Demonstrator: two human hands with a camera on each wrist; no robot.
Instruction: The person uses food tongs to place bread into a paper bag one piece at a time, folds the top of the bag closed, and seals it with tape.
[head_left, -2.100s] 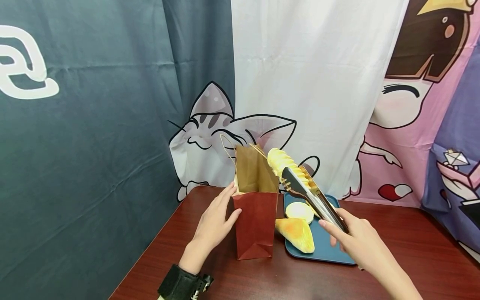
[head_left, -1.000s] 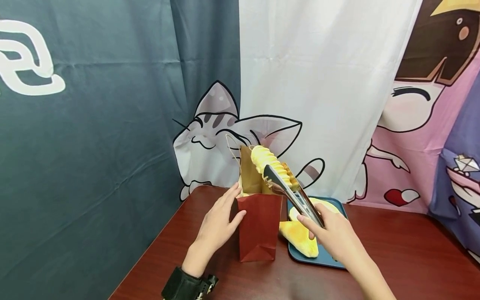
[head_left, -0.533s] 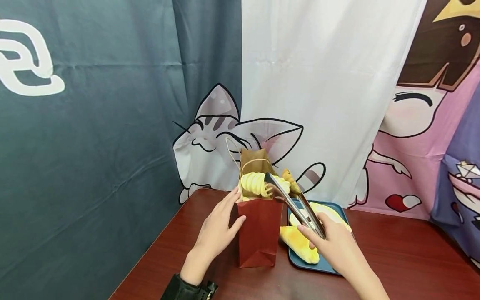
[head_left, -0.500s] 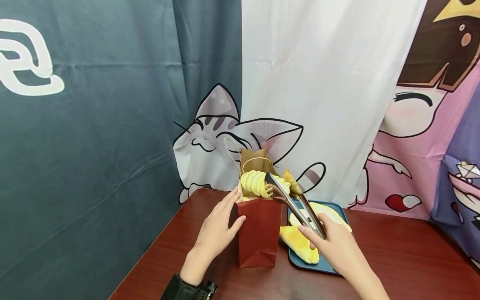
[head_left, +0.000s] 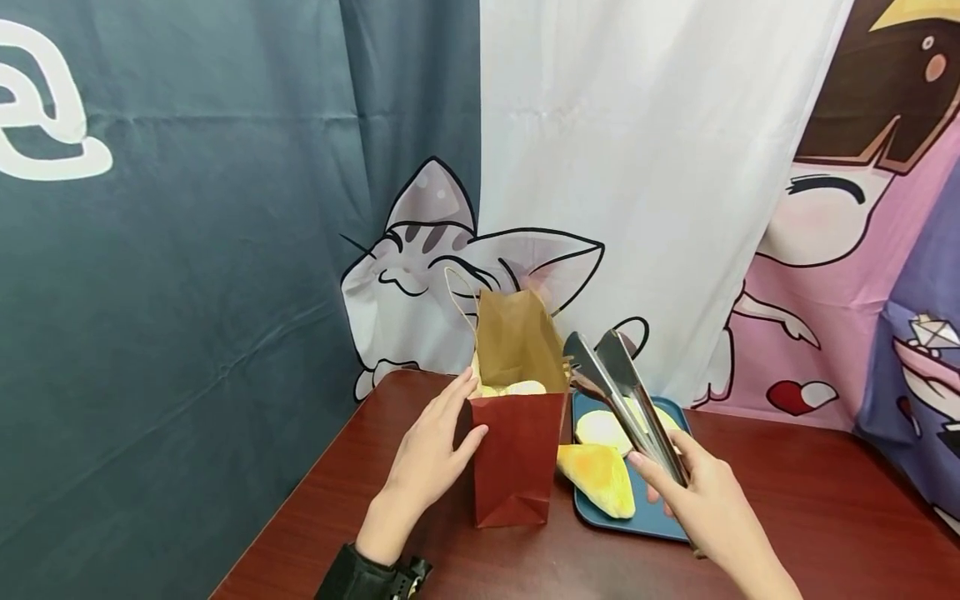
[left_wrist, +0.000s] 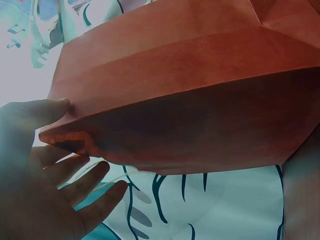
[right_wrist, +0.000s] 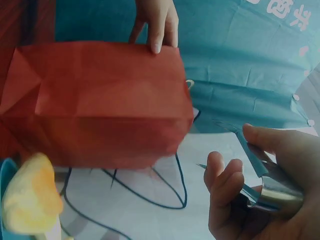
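Note:
A red paper bag (head_left: 519, 458) with a brown inside stands upright on the table. Pale bread (head_left: 527, 388) shows just inside its mouth. My left hand (head_left: 423, 458) rests against the bag's left upper side, fingers extended; the left wrist view shows the thumb on one face and the fingers spread by the rim. To the right of the bag, my right hand (head_left: 712, 504) grips metal tongs (head_left: 637, 408), whose tips are apart with nothing between them. Behind the tongs is a blue tray (head_left: 654, 518) bearing a triangular bread (head_left: 600, 479) and a round white-topped bread (head_left: 602, 430).
The dark red wooden table (head_left: 810, 508) extends right of the tray. A printed curtain (head_left: 645, 167) hangs directly behind the table's far edge. One thin bag handle (head_left: 459, 292) sticks up at the left of the bag's mouth.
The tongs carried a ridged yellow bread roll to the bag's mouth and let it go into the bag. They have since moved back right, over the tray. My left hand stayed at the bag.

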